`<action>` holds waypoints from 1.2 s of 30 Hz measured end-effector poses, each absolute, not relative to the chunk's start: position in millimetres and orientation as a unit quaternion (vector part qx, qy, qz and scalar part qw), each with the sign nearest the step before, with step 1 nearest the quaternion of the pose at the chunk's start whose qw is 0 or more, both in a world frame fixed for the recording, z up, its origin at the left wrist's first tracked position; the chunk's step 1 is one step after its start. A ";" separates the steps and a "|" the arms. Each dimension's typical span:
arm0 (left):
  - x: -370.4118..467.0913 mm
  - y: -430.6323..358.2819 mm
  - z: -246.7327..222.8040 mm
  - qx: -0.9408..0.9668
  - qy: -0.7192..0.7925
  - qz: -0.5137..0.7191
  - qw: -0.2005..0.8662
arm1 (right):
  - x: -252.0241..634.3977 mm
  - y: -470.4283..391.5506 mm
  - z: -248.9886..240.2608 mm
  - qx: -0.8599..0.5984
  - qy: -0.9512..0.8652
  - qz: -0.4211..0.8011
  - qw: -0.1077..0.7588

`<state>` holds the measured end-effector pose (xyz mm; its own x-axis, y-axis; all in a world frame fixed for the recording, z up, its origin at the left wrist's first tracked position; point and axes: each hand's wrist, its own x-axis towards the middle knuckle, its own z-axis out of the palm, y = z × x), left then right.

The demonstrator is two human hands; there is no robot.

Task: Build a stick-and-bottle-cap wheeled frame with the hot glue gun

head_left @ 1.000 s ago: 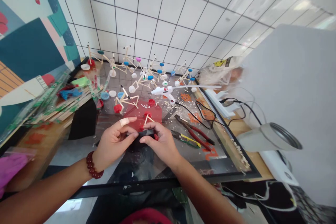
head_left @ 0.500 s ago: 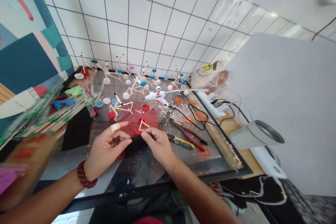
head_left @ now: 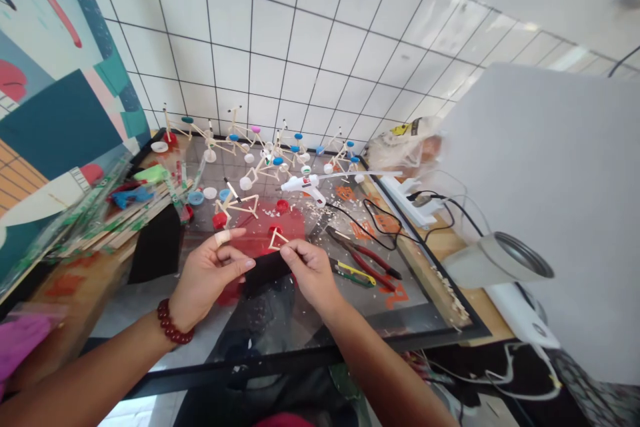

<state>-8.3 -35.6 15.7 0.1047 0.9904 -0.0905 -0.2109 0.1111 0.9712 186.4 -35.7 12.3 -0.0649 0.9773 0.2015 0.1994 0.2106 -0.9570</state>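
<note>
Between my hands a small black strip (head_left: 267, 268) is stretched out. My left hand (head_left: 213, 273) pinches its left end between thumb and fingers, with a bandage round one finger. The strip's right end is in the pinch of my right hand (head_left: 313, 273). Just beyond the strip lies a small triangle of wooden sticks (head_left: 277, 238), beside red bottle caps. A stick frame (head_left: 245, 205) with a red cap (head_left: 219, 220) stands to the left. The white glue gun (head_left: 305, 185) lies farther back on the dark tabletop.
Several stick models with coloured caps (head_left: 277, 161) stand along the back. Pliers (head_left: 370, 257) and a yellow-green cutter (head_left: 356, 273) lie right. Wooden sticks (head_left: 135, 220) and black sheet material (head_left: 156, 245) are left. A cup (head_left: 495, 260) and power strips stand at the far right.
The view has shifted slightly, so the whole scene sits a little farther right. Both hands keep their hold on the black strip.
</note>
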 end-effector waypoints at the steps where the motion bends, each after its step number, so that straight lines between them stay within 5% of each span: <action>1: -7.8 -35.6 17.3 0.427 0.440 0.506 0.607 | 186.7 -35.4 12.3 -0.486 -0.602 0.408 0.485; 9: -4.4 -36.0 15.0 0.381 0.389 0.449 0.708 | 182.9 -37.9 17.3 -0.472 -0.610 0.455 0.445; 36: -4.2 -40.2 20.3 0.532 0.453 0.430 0.572 | 180.4 -36.9 8.6 -0.482 -0.594 0.465 0.445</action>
